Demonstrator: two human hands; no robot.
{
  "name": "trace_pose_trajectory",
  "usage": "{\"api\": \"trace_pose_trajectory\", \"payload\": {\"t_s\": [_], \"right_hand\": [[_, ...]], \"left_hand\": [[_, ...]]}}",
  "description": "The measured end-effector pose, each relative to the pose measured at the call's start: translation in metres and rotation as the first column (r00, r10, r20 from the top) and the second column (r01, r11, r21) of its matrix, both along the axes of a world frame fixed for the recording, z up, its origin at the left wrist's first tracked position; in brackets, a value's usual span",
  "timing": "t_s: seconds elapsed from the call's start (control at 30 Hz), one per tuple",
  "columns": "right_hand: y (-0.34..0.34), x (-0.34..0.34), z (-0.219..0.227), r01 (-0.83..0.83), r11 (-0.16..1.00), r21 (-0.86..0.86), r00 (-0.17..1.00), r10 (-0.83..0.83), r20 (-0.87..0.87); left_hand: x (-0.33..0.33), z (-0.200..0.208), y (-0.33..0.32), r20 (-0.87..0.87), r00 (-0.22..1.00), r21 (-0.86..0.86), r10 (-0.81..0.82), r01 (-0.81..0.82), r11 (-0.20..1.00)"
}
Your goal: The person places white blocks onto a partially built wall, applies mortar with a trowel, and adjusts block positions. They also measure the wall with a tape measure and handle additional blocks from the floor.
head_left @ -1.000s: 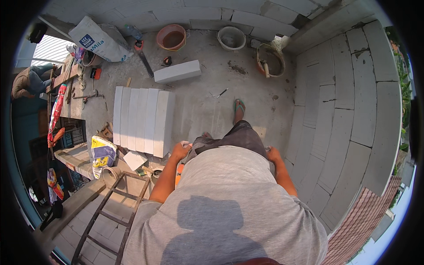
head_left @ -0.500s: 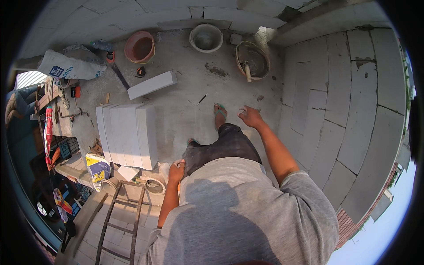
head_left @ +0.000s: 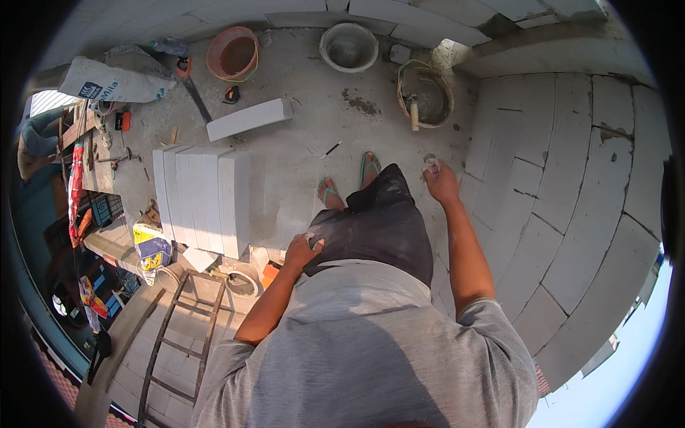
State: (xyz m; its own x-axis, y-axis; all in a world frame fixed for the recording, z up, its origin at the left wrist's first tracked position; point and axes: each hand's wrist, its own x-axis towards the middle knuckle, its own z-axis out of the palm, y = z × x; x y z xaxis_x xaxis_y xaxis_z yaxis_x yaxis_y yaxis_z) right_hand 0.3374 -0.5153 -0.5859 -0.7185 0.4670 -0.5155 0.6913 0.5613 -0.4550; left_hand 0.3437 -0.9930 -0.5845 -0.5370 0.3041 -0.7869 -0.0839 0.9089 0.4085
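My left hand hangs beside the dark shorts, its fingers loosely bent and apart, with nothing seen in it. Out to the right, my right hand is held above the floor near the block wall, fingers slightly curled and apart, also without anything visible in the grip. A stack of pale lightweight blocks stands to the left of my legs. One more block lies alone on the floor ahead. A thin dark-and-white pen or marker lies near my sandalled feet.
Along the far wall stand a reddish bucket, a grey bucket and a mortar bucket with a handled tool. A handsaw, tape measure and white sack lie far left. A ladder is near left; a block wall rises right.
My body has stepped forward and the view has shifted; the left foot now shows beside the right. My right hand has moved to the right. Both hands remain without anything visible in them.
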Motion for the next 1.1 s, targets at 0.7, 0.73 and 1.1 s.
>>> {"api": "trace_pose_trajectory", "payload": {"t_s": [0.7, 0.73, 1.1], "right_hand": [[0.116, -0.142, -0.368, 0.366, 0.930, -0.024, 0.930, -0.367, -0.031], [0.118, -0.142, -0.367, 0.395, 0.906, -0.149, 0.899, -0.415, -0.142], [0.142, -0.361, -0.375, 0.523, 0.430, -0.736, 0.508, -0.851, -0.136]], "left_hand": [[0.035, 0.012, 0.150, 0.018, 0.964, -0.302, 0.264, -0.246, 0.921], [0.034, 0.012, 0.155, 0.026, 0.964, -0.312, 0.263, -0.242, 0.919], [0.029, 0.010, 0.166, 0.063, 0.968, -0.360, 0.245, -0.207, 0.910]]}}
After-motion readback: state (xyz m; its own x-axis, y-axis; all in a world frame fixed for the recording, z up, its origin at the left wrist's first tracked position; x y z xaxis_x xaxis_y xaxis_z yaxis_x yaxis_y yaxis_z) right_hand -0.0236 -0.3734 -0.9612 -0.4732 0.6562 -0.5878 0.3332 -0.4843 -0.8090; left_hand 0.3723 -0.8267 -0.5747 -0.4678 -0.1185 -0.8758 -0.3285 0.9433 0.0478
